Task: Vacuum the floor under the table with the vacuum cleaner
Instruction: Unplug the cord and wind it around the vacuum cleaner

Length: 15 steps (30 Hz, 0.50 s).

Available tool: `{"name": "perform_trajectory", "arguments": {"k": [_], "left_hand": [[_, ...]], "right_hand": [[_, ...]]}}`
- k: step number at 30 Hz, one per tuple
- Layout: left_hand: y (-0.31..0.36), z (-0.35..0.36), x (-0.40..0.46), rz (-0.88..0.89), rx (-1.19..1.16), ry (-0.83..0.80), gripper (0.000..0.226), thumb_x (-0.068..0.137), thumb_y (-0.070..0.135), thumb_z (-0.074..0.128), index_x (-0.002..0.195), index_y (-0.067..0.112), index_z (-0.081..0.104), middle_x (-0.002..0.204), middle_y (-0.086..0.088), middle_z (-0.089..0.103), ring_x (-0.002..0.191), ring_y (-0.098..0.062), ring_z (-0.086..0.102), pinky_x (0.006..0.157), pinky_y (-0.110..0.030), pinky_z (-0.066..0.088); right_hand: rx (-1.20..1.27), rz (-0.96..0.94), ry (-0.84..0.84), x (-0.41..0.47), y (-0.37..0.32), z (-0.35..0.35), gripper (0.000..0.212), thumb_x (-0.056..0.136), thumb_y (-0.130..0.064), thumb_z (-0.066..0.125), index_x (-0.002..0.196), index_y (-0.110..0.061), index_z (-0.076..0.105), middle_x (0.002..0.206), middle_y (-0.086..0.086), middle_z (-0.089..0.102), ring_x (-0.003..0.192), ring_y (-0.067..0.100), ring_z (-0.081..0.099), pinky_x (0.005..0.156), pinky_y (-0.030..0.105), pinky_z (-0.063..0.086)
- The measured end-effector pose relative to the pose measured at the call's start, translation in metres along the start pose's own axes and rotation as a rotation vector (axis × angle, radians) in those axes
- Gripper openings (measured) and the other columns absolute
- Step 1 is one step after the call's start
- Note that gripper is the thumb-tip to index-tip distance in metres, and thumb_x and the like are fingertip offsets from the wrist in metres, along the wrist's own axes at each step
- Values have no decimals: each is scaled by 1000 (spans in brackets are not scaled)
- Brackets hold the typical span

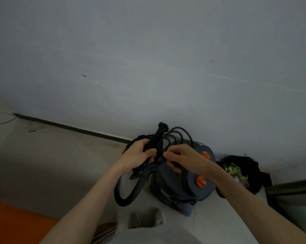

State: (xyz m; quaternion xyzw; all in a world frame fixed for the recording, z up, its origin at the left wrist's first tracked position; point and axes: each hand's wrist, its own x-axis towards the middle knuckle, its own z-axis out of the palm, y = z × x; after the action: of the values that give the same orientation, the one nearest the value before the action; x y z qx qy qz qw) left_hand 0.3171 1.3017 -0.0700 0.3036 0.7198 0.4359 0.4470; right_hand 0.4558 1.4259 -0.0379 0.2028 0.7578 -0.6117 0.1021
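Left hand: we are gripping the bundle of the black power cord (168,140) with our left hand (138,155); the fingers are curling round the gathered cord, and the thumb is lying across it.
Right hand: our right hand (182,158) is pinching a strand of the same cord between the thumb and the first fingers, just right of the left hand; the other fingers are curling under.
Plug: the black plug (162,126) is sticking up at the far end of the bundle, above the left hand.
Cord loops: several loops are standing out to the far right of the hands, over the machine.
Vacuum cleaner: the dark grey vacuum cleaner (182,187) is standing on the pale floor (60,164), under our hands and close to the wall (148,59); we are seeing orange knobs (200,181) on its lid.
Hose: the black hose (124,196) is bending in a curve on the left side of the drum, near our left forearm.
Right side: a black bag (240,171) with green and mixed rubbish inside is sitting right of the vacuum cleaner, beside the wall.
Near left: an orange surface (13,224) is showing at the near left corner; we cannot tell what it is.
Near middle: a grey shoe (147,218) is showing on the floor.
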Motion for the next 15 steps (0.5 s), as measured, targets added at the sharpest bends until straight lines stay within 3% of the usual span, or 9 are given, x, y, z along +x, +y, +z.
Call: {"name": "perform_trajectory", "arguments": {"k": [4,7,10,15], "left_hand": [[-4,4,3,21,35,14,15,93,10,55,105,16,50,71,3,60,58,-7,58,62,-22,47],[-7,3,1,-2,87,19,22,92,12,58,108,18,45,73,3,61,53,-1,58,57,-14,47],[-7,5,-1,-20,98,17,26,88,14,64,102,14,42,70,4,63,49,1,57,52,-11,44],[1,7,-3,17,156,-47,22,84,17,68,94,19,49,69,6,63,55,-2,59,60,-16,46]], "right_hand": [[-46,93,38,-1,-10,-6,33,99,-20,50,67,-13,52,53,-2,53,39,7,42,47,18,37],[-136,124,184,0,-17,-16,30,95,-16,58,65,-14,61,44,-7,55,35,4,47,44,14,40],[140,136,217,6,-27,-25,15,93,-5,57,82,-8,67,54,0,64,42,6,57,49,16,47],[460,177,15,24,-44,-32,18,93,5,48,94,0,66,79,7,74,69,12,71,61,19,54]]}}
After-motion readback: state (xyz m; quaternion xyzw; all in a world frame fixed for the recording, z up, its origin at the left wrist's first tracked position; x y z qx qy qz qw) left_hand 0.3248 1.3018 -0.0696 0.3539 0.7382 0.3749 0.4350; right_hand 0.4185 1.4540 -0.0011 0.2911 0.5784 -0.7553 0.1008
